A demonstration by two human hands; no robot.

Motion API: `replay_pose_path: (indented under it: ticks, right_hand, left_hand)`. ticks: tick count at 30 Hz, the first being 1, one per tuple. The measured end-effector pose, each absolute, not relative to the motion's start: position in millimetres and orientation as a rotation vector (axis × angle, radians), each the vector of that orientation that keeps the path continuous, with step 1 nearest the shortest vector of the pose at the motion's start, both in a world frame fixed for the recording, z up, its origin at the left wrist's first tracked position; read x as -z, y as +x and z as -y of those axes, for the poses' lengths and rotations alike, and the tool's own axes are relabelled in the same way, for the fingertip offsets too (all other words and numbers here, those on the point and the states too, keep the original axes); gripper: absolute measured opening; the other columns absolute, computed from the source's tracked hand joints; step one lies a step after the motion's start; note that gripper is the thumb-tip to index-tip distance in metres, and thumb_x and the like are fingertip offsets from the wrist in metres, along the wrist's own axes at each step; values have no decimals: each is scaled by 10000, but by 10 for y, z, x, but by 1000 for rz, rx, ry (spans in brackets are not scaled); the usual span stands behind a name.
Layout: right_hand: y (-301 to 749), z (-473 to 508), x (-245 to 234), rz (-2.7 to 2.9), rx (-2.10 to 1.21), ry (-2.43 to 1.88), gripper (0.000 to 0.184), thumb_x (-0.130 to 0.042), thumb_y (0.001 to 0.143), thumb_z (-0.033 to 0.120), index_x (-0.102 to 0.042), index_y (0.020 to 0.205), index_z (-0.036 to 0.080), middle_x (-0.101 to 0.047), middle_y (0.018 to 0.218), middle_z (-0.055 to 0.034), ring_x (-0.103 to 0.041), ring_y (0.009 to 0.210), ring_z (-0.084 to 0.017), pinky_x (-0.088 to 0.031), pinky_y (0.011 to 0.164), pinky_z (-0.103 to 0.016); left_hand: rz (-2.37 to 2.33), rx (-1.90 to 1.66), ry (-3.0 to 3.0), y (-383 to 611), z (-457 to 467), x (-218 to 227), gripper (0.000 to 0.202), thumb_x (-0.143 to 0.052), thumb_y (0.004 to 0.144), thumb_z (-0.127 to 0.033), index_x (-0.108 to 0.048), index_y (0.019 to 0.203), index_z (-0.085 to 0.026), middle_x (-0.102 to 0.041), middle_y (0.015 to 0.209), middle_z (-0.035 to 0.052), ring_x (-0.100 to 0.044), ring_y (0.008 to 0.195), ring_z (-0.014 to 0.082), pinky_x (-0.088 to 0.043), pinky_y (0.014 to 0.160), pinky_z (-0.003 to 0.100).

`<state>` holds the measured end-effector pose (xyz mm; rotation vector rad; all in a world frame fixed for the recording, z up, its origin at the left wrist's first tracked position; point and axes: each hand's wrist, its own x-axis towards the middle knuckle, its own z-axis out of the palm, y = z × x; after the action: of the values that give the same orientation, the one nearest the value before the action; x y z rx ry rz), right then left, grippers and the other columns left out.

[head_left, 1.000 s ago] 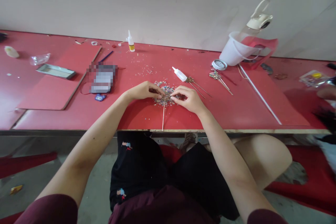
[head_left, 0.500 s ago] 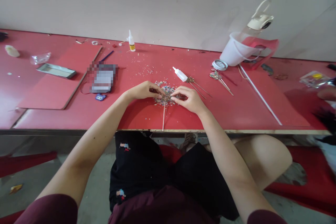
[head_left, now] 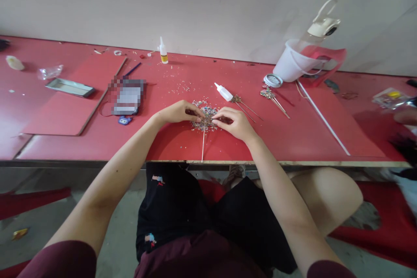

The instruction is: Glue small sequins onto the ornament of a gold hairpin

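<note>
A hairpin (head_left: 203,139) lies over a loose heap of shiny shell-like chips (head_left: 208,106), its long metal prong pointing at the table's front edge. My left hand (head_left: 182,112) pinches the ornate head from the left. From the right, the thumb and forefinger of my right hand (head_left: 233,121) close on the head's other side; any chip between them is too small to make out. Just beyond my right hand rest a white glue bottle (head_left: 224,92) and a second hairpin (head_left: 244,106) with two prongs. Farther right is another hairpin (head_left: 273,100) with a colourful head.
An upright glue bottle (head_left: 163,52) stands near the wall. To the left are a blurred phone-like object (head_left: 128,97), a blue tag (head_left: 124,120) and a shallow tray (head_left: 70,87). On the right are a white bucket (head_left: 288,61), a round lid (head_left: 273,80) and another person's hand (head_left: 405,116).
</note>
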<state>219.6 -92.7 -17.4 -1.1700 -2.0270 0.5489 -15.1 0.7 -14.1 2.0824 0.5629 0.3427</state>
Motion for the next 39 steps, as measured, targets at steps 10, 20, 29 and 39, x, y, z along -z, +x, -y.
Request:
replay_pose_path:
  ticks: [10,20,29,39]
  right_hand:
    - [2215,926,186,2023,-558,-1155,104,-607,861,307,-676,898,238,-636,868,-20,-554,737,-137,-439,663,-293]
    - [2192,936,153,2020,-542,-1173,133,-593,871,338,-673,890,233,-629,839,-23,-557,735,-146,-441,665,-301]
    - [2197,931,172,2028,-549,-1151,143,-592,872,335,-674,886,218,-631,851,-26,-552,729,-138,-432,653,-285]
    - [2191,929,164,2038,-545,-1151,126,-592,875,320,-669,882,221,-626,847,-22,-546,720,-130,-428,645,-282]
  left_hand:
    - [-552,-356,2072,-153,-22,175,283,-665,812,-295,-711,1073,-195,-739,1005,47,-678,869,135,-502,770,225]
    - [-548,-353,2072,-151,-8,144,267,-665,810,-274,-716,1059,-194,-737,1017,48,-677,886,140,-498,797,238]
    - [-529,-353,2073,-154,-28,179,286,-658,812,-291,-713,1072,-185,-739,1001,55,-679,873,142,-498,781,233]
    - [-525,-359,2070,-154,-36,198,290,-657,821,-295,-705,1087,-192,-738,1000,52,-676,862,131,-503,765,224]
